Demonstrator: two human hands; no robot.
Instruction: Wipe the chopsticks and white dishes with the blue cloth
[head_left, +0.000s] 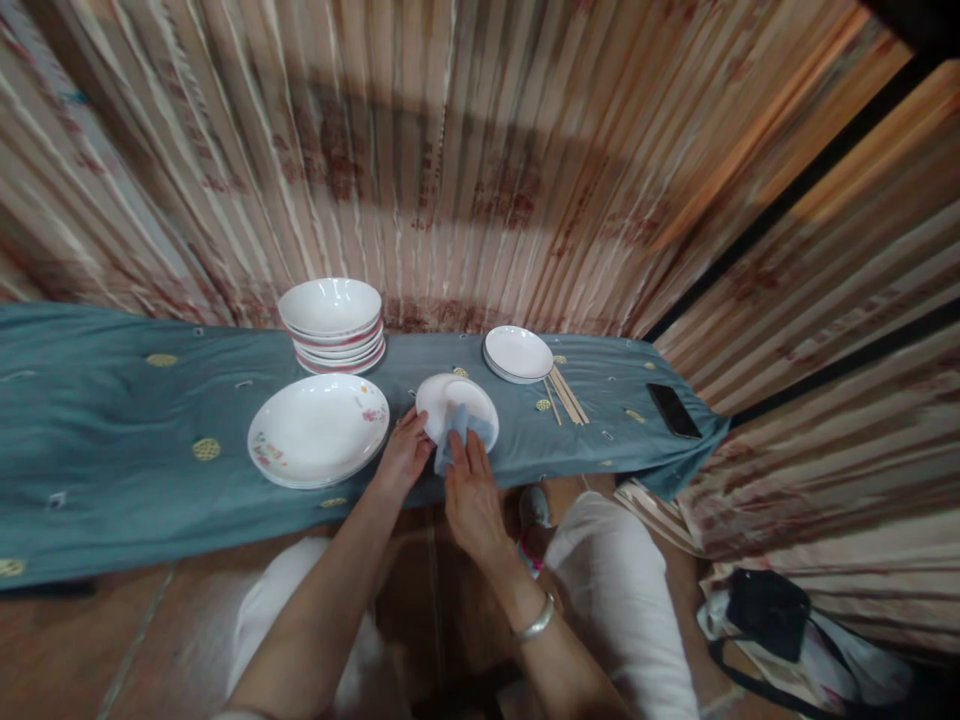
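Observation:
My left hand (403,457) grips the left rim of a small white plate (480,400), held tilted just above the teal cloth (112,440). My right hand (471,490) presses a pale blue rag (459,425) against the plate's face, fingers closed on the rag. A silver bangle (534,622) circles my right wrist. Left of my hands lies a large white flowered plate (318,428).
A stack of white bowls with red rims (333,322) stands behind the large plate. A small stack of white plates (517,353) sits to the right, with chopsticks (567,395) beside it and a black phone (673,410) near the cloth's right end. A black bag (765,610) lies on the floor.

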